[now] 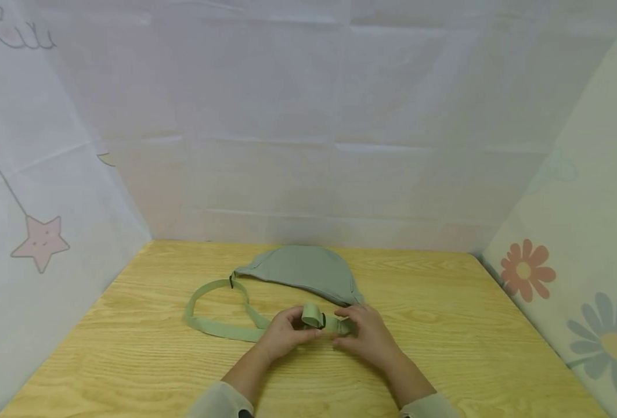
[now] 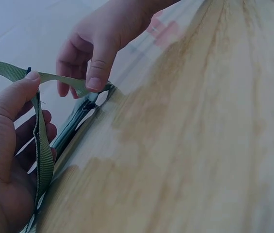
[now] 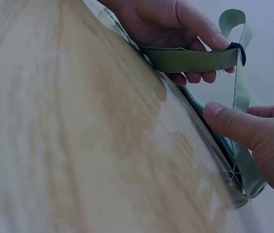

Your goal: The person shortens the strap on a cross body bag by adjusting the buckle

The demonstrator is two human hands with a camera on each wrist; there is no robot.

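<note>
A grey-green waist bag point(image 1: 303, 270) lies on the table, its light green webbing strap point(image 1: 224, 330) looped out to the left and front. My left hand point(image 1: 282, 334) pinches the strap at a black slider buckle point(image 3: 243, 54), thumb on the buckle's edge; a small loop of webbing point(image 1: 311, 315) stands up from it. The strap runs on across the left palm. My right hand point(image 1: 368, 337) holds the strap between thumb and fingers, close to the bag's right end. In the left wrist view the right thumb lies over the webbing point(image 2: 78, 86).
The wooden table point(image 1: 459, 325) spreads around the bag. A pale cloth wall point(image 1: 308, 116) stands behind it, with printed cloth on both sides, a star point(image 1: 40, 241) at left and flowers point(image 1: 527, 270) at right. Another small black strap fitting point(image 1: 231, 281) sits at the bag's left end.
</note>
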